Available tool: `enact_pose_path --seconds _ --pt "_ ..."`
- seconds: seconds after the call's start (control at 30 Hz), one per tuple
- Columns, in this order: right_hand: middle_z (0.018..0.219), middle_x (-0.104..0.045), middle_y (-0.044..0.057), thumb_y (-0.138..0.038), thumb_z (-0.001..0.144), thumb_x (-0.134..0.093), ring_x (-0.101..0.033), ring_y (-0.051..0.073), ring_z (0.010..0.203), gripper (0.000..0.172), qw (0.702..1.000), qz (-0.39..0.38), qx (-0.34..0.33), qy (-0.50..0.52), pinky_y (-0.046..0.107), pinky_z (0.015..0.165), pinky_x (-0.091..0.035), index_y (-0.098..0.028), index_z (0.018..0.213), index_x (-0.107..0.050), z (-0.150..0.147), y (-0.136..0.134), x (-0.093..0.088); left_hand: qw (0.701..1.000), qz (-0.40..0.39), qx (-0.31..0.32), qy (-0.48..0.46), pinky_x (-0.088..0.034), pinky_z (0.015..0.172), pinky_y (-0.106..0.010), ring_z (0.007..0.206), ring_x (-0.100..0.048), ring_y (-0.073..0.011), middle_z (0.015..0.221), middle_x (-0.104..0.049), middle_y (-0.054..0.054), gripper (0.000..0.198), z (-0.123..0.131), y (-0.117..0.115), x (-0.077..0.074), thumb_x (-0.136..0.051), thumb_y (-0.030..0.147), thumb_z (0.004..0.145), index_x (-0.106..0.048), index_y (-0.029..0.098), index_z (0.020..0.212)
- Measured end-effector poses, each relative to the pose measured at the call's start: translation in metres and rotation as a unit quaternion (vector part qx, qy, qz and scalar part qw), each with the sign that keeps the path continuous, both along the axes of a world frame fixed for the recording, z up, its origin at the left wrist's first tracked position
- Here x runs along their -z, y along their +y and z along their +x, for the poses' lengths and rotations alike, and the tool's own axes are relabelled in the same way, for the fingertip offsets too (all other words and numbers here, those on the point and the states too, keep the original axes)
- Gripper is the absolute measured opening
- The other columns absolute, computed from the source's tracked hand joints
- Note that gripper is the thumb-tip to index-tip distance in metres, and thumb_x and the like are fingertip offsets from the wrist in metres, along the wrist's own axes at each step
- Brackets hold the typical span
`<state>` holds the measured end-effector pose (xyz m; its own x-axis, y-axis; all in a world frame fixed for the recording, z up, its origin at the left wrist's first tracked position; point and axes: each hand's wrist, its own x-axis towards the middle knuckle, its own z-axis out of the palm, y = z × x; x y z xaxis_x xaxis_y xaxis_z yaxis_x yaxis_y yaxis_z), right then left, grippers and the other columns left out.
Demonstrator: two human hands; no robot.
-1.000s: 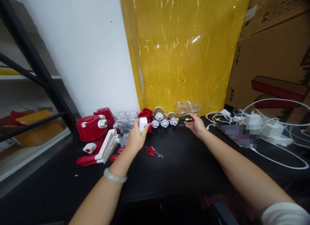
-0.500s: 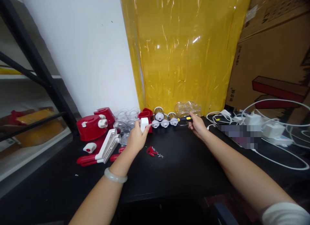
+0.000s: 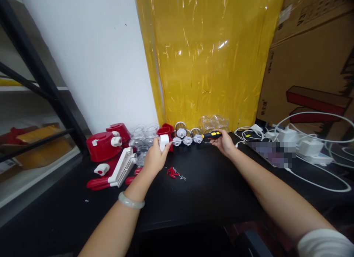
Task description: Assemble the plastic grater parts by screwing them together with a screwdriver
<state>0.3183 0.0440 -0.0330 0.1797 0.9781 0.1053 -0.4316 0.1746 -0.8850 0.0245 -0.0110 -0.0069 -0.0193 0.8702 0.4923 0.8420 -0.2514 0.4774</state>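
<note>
My left hand (image 3: 154, 157) is closed around a small white plastic part (image 3: 164, 141), with the thumb along its right side. My right hand (image 3: 224, 141) holds a screwdriver (image 3: 211, 135) by its black and yellow handle, thumb and fingers around the handle's end. The long thin shaft runs left, nearly level, and its tip meets the right side of the white part. Whether the tip sits in a screw is too small to see. Below the hands, small red pieces (image 3: 172, 172) and several silver screws (image 3: 182, 178) lie on the black table (image 3: 204, 198).
Behind the screwdriver, several white-ended metal drums (image 3: 187, 139) are stacked beside a red plastic housing (image 3: 166, 129). Red bodies (image 3: 102, 147), a white handle arm (image 3: 121, 167) and clear cups (image 3: 140, 130) stand at left. A tablet (image 3: 265, 151), white cables and chargers (image 3: 287, 137) lie at right.
My right hand's fingers have shifted on the screwdriver handle, leaving more of the handle showing. My left hand and the white part stay nearly still; the whole view has moved slightly.
</note>
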Motion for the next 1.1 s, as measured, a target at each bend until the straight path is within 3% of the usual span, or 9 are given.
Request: enact_pose_path --seconds 0.13,0.3,0.7,1.1 --pt "0.057 -0.062 0.001 -0.026 0.085 -0.043 -0.054 0.013 0.042 0.013 0.999 0.023 0.001 0.026 0.022 0.043 -0.042 -0.02 0.089 -0.055 -0.001 -0.002 0.0 1.0 0.003 -0.003 0.006 -0.047 0.067 -0.036 0.084 -0.069 -0.0324 0.091 -0.072 -0.015 0.052 0.0 0.0 -0.001 -0.041 0.058 0.092 -0.046 0.016 0.122" --pt "0.058 -0.061 -0.001 -0.028 0.083 -0.051 -0.056 0.013 0.045 0.009 0.998 0.051 0.003 0.029 0.021 0.042 -0.04 -0.022 0.089 -0.053 -0.001 0.001 0.005 1.0 -0.002 0.007 -0.008 -0.047 0.066 -0.035 0.079 -0.069 -0.0303 0.092 -0.071 -0.015 0.052 0.0 -0.001 -0.001 -0.041 0.058 0.092 -0.046 0.016 0.121" --pt "0.047 -0.055 -0.004 -0.052 0.08 -0.067 -0.049 0.009 0.036 0.034 0.997 0.074 0.023 -0.006 0.018 0.035 -0.036 -0.022 0.078 -0.051 0.001 0.01 0.012 1.0 0.008 0.005 -0.016 -0.047 0.064 -0.034 0.074 -0.069 -0.0286 0.089 -0.071 -0.013 0.052 0.0 0.0 -0.001 -0.042 0.059 0.091 -0.046 0.016 0.12" --pt "0.031 -0.036 -0.006 -0.058 0.087 -0.053 -0.031 0.007 0.025 0.048 0.98 0.018 0.12 -0.157 0.021 0.029 -0.026 -0.023 0.057 -0.042 0.002 0.005 0.014 1.0 0.015 0.009 0.003 -0.045 0.065 -0.034 0.078 -0.069 -0.0299 0.09 -0.071 -0.013 0.05 0.0 0.002 0.003 -0.043 0.058 0.091 -0.046 0.017 0.12"
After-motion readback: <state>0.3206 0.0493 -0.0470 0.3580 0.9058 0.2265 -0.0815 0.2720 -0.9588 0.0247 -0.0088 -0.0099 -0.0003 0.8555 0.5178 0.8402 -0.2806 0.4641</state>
